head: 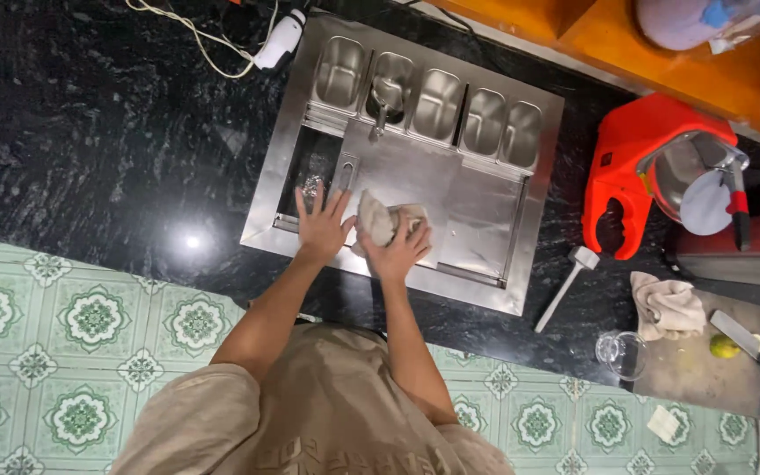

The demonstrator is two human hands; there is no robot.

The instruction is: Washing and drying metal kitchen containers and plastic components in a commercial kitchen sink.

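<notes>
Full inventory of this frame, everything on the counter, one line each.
steel unit: 1, silver, set in black counter, centre
pans: 5, steel, row along unit's far edge
scoop: 1, steel, in second pan from left
cloth: 1, grey-beige, on unit's flat lid
charger: 1, white with cord, counter top left
machine: 1, red with steel bowl, right
pestle: 1, white, by machine
rag: 1, beige, right
glass: 1, clear, right front
lime: 1, green, on board
knife: 1, beside lime
left hand: flat on unit
right hand: on cloth
</notes>
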